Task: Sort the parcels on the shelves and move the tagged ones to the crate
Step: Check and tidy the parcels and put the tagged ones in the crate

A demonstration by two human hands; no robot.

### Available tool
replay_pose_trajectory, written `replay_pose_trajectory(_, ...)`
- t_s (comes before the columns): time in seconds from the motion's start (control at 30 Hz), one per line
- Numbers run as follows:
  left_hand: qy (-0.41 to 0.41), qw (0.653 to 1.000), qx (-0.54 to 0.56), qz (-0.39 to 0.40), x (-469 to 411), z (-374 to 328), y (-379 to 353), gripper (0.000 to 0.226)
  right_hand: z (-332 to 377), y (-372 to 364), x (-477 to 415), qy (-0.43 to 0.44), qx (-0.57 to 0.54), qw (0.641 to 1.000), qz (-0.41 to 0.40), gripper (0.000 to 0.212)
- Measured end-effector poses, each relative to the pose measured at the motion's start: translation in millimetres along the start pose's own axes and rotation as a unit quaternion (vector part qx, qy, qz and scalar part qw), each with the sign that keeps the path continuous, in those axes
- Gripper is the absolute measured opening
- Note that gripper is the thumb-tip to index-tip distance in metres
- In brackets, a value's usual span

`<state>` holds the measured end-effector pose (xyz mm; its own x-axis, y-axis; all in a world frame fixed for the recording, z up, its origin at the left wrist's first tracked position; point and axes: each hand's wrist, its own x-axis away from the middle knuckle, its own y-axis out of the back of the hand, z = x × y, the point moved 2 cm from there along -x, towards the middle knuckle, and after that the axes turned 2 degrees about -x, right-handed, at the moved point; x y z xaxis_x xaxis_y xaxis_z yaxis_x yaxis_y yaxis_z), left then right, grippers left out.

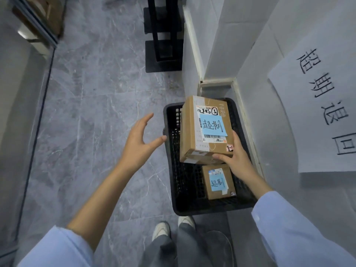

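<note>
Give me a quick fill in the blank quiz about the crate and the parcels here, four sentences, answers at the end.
1. The right hand grips the larger parcel over a crate coloured ____.
2. The smaller parcel lies ____ the crate.
3. Each parcel carries a sticky note coloured ____.
4. The left hand, fingers spread, holds ____.

Answers: black; inside; blue; nothing.

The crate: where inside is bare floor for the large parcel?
Bare mesh runs along the left wall of the crate, beside the small tagged parcel. The near right corner is crowded by that parcel and the right hand. Under the held large parcel, the floor is hidden.
</note>
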<state>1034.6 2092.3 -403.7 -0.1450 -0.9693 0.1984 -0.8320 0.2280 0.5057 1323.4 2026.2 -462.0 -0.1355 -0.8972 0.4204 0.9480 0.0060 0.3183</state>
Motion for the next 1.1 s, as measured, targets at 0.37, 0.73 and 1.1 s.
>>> replay_pose_trajectory(0.37, 0.058, 0.998, 0.007, -0.005, -20, 79, -41, 0.067, -107, -34, -76, -0.046, -0.029, 0.997, 0.053, 0.086)
replay_pose_trajectory(0.73, 0.083, 0.997, 0.005, -0.006, -33, 128, -56, 0.064, -170, -74, -152, -0.057, -0.023, 0.995, 0.076, 0.096)
replay_pose_trajectory(1.1, 0.101, 0.995, 0.015, -0.006, -39, 141, -67, 0.062, -187, -90, -171, 0.017, 0.114, 0.993, 0.004, 0.099)
